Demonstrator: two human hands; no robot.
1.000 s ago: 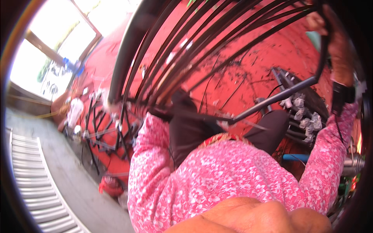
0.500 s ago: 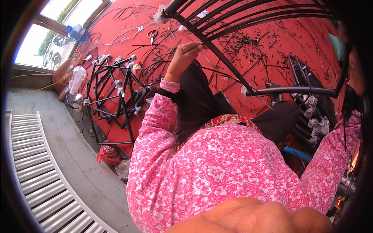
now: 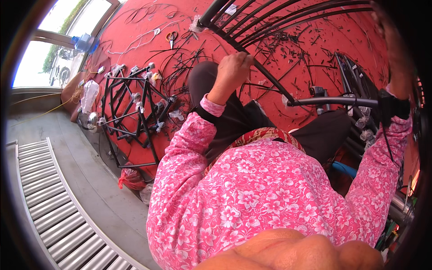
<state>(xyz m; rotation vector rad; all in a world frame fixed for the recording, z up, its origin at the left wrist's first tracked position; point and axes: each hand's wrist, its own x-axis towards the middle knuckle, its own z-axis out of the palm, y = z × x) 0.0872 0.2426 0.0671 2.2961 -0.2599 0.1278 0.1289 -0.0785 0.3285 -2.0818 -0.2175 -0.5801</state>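
Note:
A black tubular metal frame (image 3: 273,82) with several parallel bars slants across the upper right, clear wrap on its corners. My left hand (image 3: 232,72) is closed against its near side tube; the fingertips are partly hidden behind the knuckles. At the far right edge my right hand (image 3: 396,56) is raised beside the frame's other side. It is dark and smeared, so its fingers do not show clearly. A black band (image 3: 393,108) goes round my right wrist, with a dark cord hanging from it.
Black tube frames (image 3: 130,108) with wrapped ends stand piled at the left. Orange-handled scissors (image 3: 171,38) lie on the red floor (image 3: 310,49) among black scraps and cords. More black tubes (image 3: 355,81) are stacked at the right. A roller conveyor (image 3: 54,198) runs along the lower left.
My left hand has moved right and slightly down, from beside the tube to against it. My right hand has come up beside the frame's right side, its forearm now covering that corner.

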